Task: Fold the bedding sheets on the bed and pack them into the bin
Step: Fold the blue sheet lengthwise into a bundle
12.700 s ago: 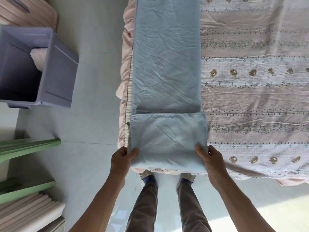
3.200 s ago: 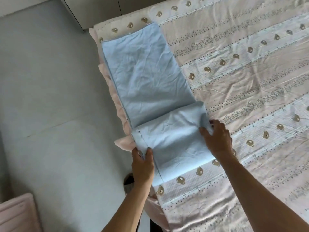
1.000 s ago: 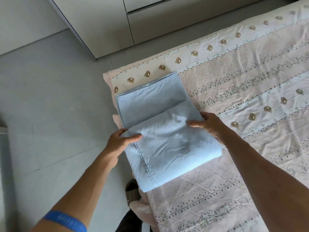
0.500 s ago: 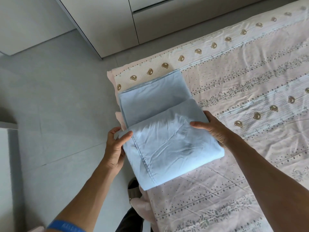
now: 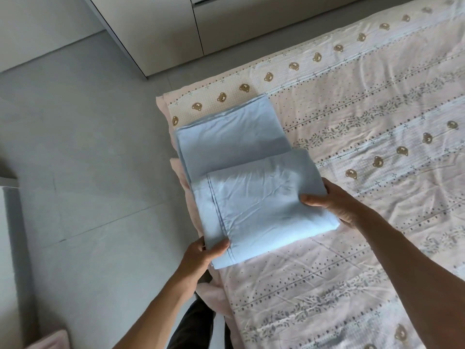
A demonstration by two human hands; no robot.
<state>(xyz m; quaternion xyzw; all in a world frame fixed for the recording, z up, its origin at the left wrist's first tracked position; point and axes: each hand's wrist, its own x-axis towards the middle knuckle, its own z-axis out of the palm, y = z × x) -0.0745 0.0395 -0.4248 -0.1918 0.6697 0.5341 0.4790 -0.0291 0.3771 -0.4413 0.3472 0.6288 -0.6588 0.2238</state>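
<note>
Pale blue sheet (image 5: pixel 251 177), cotton-looking, creased, lying folded at the corner of the bed (image 5: pixel 364 122). Rolled into a thick wad at its near end, with one flat single layer reaching on from the wad toward the bed's corner. Stitched hem running along the wad's floor-side edge.

Left hand (image 5: pixel 201 255) at the wad's near corner by the bed's edge: thumb on top of the cloth, fingers tucked beneath, pinching that corner. Right hand (image 5: pixel 337 200) at the wad's opposite side, further in over the bed: thumb laid on the top face, fingers wrapped under the folded edge, gripping it. Wad thus held between both hands, one at each side, the flat layer lying beyond the grip.

Bed cover pink and white, printed with rows of small brown bears and leafy bands. Grey tiled floor (image 5: pixel 88 172) beside the bed. White cabinet (image 5: pixel 161 28) beyond the bed's corner. Dark trouser legs (image 5: pixel 193 326) below, against the bed's edge.
</note>
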